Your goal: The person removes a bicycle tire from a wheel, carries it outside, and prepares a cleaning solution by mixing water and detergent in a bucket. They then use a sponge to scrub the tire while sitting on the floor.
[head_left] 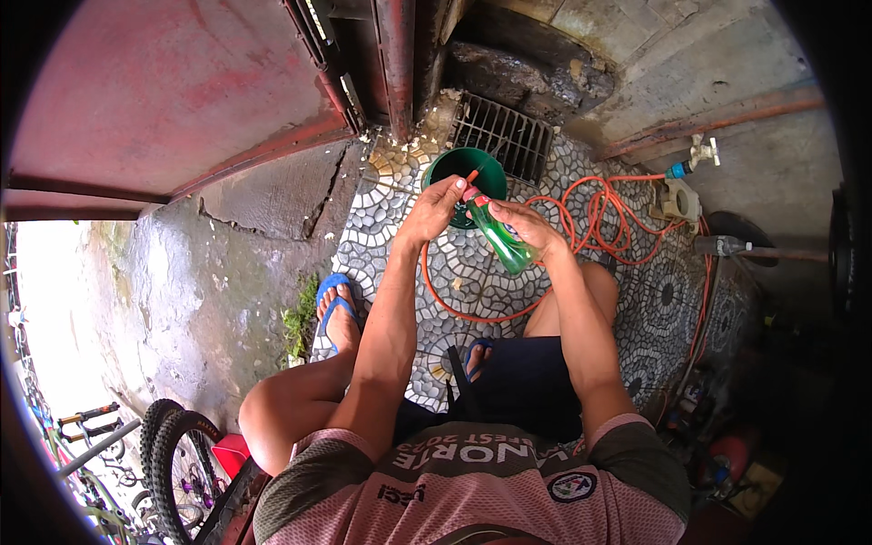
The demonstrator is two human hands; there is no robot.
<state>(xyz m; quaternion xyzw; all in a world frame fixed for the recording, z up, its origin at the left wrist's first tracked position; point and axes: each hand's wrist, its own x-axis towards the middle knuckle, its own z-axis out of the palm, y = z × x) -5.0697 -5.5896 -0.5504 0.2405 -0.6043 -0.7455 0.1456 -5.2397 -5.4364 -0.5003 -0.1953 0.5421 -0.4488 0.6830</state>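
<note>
A clear green squeeze bottle point(505, 247) with a red-pink top is tilted in front of me, its top pointing away toward a dark green bucket point(443, 165). My right hand point(534, 227) is wrapped round the bottle's body from the right. With thumb and fingers, my left hand point(434, 211) pinches at the bottle's top. An orange-handled tool point(474, 173) shows just beyond my left fingertips, over the bucket; its far end is thin and its kind is unclear. The bottle and my hands hide part of the bucket's near side.
An orange hose point(604, 213) lies coiled on the pebble-patterned floor and runs to a wall tap point(701, 153). Behind the bucket is a metal drain grate point(509, 136). A red metal gate point(182, 91) stands at left; a bicycle wheel point(186, 472) is at lower left.
</note>
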